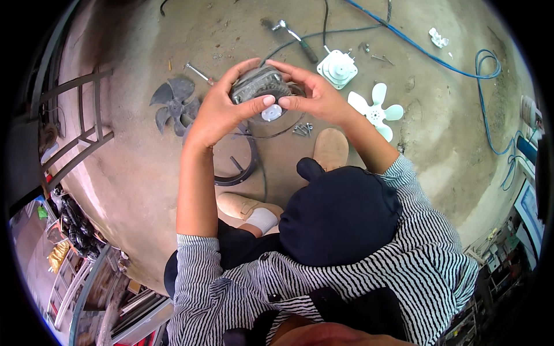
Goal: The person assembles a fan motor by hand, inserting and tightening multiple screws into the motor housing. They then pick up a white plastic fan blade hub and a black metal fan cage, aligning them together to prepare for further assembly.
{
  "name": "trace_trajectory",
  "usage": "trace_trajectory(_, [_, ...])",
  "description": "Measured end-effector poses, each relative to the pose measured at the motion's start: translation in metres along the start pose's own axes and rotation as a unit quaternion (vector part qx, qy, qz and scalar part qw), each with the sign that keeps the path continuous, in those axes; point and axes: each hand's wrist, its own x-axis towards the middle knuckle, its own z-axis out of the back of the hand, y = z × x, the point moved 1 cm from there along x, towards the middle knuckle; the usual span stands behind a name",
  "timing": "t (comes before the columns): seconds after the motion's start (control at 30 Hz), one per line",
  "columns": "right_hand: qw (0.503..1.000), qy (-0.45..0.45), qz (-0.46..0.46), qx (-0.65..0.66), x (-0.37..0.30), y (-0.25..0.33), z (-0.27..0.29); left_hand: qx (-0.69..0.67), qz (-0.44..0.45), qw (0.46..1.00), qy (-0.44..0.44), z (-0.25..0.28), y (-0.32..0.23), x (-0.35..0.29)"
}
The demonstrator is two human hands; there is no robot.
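Note:
Above the floor I hold a dusty grey electric fan motor [254,86] between both palms. My left hand [218,109] is wrapped round its left side, and my right hand [318,99] grips the right side. Both thumbs lie on the near face, close to a small whitish round part [271,113]. Thin dark wire [276,135] loops down below the motor. Under it on the floor lies a dark curved frame [252,158]. Several screws [301,130] sit near my right shoe. Left of my left hand is a dark grey fan blade [174,104].
Beyond my right hand are a white motor [338,68] and a white fan blade [376,112]. A ratchet with a dark handle [304,47] and a screwdriver [199,72] lie farther off. Blue hose [427,56] crosses the far right. A metal frame [83,150] stands at left.

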Motion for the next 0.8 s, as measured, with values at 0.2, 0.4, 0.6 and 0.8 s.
trace_trajectory(0.2, [0.998, 0.022, -0.03, -0.053, 0.002, 0.008, -0.007, -0.089, 0.061, 0.994, 0.004, -0.002, 0.007, -0.004])
trace_trajectory(0.4, [0.975, 0.01, -0.054, -0.216, 0.001, 0.009, -0.009, -0.201, 0.134, 0.97, 0.014, 0.0, 0.033, -0.002])
trace_trajectory(0.6, [0.859, -0.315, -0.069, -0.397, -0.005, -0.002, 0.085, -0.318, 0.177, 0.931, 0.019, -0.007, 0.055, -0.004])
trace_trajectory(0.8, [0.673, -0.409, -0.191, -0.586, -0.034, -0.051, 0.205, -0.336, 0.189, 0.922, 0.029, -0.012, 0.066, -0.003])
